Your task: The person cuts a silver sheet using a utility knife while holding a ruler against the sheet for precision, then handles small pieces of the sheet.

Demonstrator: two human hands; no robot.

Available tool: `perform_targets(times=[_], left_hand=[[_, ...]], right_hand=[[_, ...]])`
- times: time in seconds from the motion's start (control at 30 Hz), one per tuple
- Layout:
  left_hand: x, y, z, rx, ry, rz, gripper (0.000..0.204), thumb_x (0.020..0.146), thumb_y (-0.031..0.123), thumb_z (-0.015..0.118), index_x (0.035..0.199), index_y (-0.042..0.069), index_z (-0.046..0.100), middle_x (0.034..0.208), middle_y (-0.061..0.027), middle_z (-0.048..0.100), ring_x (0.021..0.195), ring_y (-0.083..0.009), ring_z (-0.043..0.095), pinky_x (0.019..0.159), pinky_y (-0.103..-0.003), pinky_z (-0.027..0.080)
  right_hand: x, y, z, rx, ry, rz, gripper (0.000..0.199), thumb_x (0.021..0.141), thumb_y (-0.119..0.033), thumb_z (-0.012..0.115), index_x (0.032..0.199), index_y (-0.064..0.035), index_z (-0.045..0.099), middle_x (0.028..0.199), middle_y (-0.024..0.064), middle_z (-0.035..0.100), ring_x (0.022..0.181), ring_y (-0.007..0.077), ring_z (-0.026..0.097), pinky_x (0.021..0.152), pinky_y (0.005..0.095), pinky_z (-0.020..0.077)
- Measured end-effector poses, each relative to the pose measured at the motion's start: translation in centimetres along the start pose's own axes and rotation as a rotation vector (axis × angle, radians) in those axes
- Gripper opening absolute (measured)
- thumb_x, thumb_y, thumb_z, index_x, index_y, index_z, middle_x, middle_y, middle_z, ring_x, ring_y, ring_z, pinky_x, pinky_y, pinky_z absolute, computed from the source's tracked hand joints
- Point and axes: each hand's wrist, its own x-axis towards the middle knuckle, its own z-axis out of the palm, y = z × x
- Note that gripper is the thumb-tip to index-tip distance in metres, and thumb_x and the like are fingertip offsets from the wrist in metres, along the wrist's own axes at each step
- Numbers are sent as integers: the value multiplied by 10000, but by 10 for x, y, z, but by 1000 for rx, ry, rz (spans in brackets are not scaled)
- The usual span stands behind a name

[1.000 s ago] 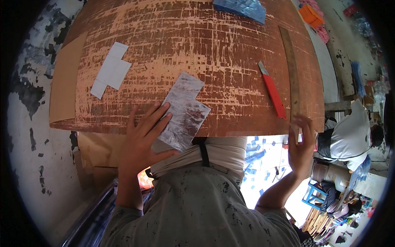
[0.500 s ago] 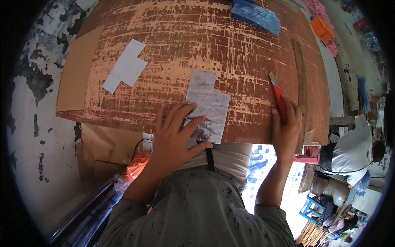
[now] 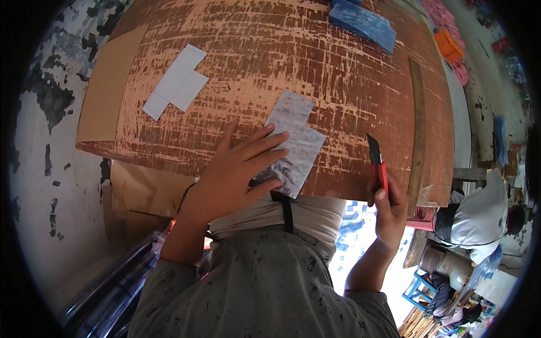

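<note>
My left hand (image 3: pixel 242 169) lies spread on a grey, smudged sheet cut in a stepped shape (image 3: pixel 301 141), near the table's front edge. The fingers rest flat on its left side and hide part of it. In my right hand (image 3: pixel 390 205) is a red utility knife (image 3: pixel 383 176), its dark blade out and pointing away from me, held up by the table's front edge. A white stepped cutout with thin lines (image 3: pixel 179 81) lies apart at the far left.
The brown table top (image 3: pixel 242 62) is heavily scored. A cardboard piece (image 3: pixel 112 90) lies along its left side, a long brown strip (image 3: pixel 417 129) along its right. Blue wrapped packs (image 3: pixel 363 25) sit at the back. Another person (image 3: pixel 479 208) is off to the right.
My right hand has drawn back toward me and lifted the utility knife off the table. The grey sheet has turned clockwise and shifted right under my left hand.
</note>
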Motion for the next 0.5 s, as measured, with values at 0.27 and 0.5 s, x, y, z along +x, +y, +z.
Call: perform_targets(times=[0.27, 0.5], left_hand=[[7, 16, 25, 69, 120, -120, 564, 993, 410, 765, 1478, 136, 676, 1666, -40, 549, 1612, -275, 425, 1337, -682, 162], [3, -2, 2, -74, -108, 88, 554, 971, 309, 777, 1492, 155, 673, 1702, -8, 525, 1603, -287, 445, 1318, -753, 96]], right_hand=[[-16, -13, 30, 251, -58, 237, 337, 1110, -130, 596, 1385, 58, 645, 1000, 92, 701, 839, 141, 648, 779, 303, 518], [-16, -22, 29, -371, -199, 36, 266, 1113, -131, 627, 1344, -12, 683, 1054, 201, 754, 914, 350, 756, 821, 423, 579]])
